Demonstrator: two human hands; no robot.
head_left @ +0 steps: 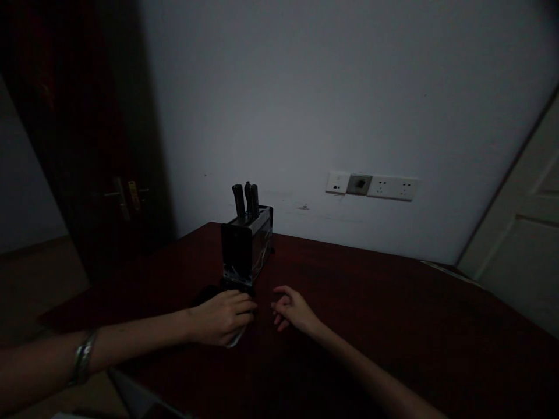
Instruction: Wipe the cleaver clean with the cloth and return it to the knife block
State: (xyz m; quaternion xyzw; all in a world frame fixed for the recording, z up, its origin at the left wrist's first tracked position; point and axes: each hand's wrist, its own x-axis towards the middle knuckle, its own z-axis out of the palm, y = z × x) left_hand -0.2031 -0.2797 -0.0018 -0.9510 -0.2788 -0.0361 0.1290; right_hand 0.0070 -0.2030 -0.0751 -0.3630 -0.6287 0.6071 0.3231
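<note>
A knife block (238,250) with dark ends and shiny sides stands upright on the dark red table, with several black-handled knives (247,201) sticking up out of its top. In front of the block, my left hand (225,317) is closed with its fingers curled down. A thin pale edge (236,337) shows under those fingers; the rest of that object is hidden by the hand. Some dark item (209,294), too dim to name, lies between this hand and the block. To the right, apart from the block, my right hand (292,308) holds nothing, its fingers loosely bent and apart.
The table (371,308) reaches back to a pale wall (305,105) with a row of sockets (371,186). A dark door with a handle (120,195) is at the left, and a white panelled door (519,250) at the right. The room is dim.
</note>
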